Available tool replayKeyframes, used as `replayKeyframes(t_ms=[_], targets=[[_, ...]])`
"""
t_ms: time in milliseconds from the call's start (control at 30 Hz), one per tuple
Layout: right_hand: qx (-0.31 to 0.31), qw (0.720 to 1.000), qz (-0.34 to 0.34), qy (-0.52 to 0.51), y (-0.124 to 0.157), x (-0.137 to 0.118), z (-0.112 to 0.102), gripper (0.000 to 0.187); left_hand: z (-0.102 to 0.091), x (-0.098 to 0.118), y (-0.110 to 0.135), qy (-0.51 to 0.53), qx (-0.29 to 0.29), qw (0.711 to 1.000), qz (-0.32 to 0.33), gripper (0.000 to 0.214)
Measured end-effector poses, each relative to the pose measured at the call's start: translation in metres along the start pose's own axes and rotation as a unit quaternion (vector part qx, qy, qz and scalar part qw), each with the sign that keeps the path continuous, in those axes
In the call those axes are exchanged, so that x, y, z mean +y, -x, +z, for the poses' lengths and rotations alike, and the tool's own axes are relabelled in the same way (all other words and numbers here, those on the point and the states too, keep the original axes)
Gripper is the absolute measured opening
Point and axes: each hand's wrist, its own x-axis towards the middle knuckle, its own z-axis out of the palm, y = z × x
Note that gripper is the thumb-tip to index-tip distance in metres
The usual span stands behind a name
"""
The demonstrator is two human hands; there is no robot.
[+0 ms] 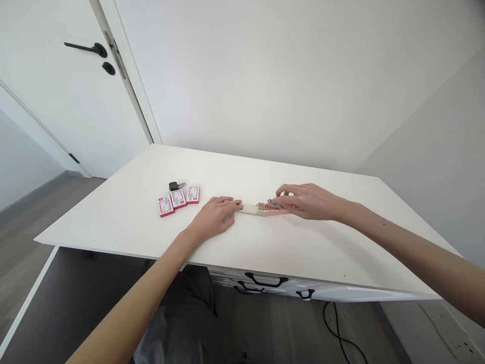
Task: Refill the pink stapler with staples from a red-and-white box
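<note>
A cream-coloured stapler [250, 209] lies opened out flat on the white desk. My left hand [215, 218] rests on the desk with its fingers closed over the stapler's left end. Over the right half is my right hand [308, 201], its thumb and fingers pinched around the metal part [273, 204] by the stapler's orange-brown inside. The palm and fingers hide much of that right end. Whether a small staple strip sits between the right fingertips is too small to make out.
To the left lie three small red-and-white boxes [178, 198] and a black staple remover [174, 185] with metal jaws. The white desk [235, 167] meets the wall at the back. Black-handled drawers [267, 281] are below its front edge. A black cable [337, 333] runs on the floor.
</note>
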Motion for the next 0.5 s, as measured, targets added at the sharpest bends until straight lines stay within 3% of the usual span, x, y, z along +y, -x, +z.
replayKeyframes(t_ms=[500], targets=[[0.019,1.000,0.008,0.001,0.014,0.006,-0.001,0.037,0.001,-0.002,0.000,-0.004,0.001,1.000,0.009,0.043]])
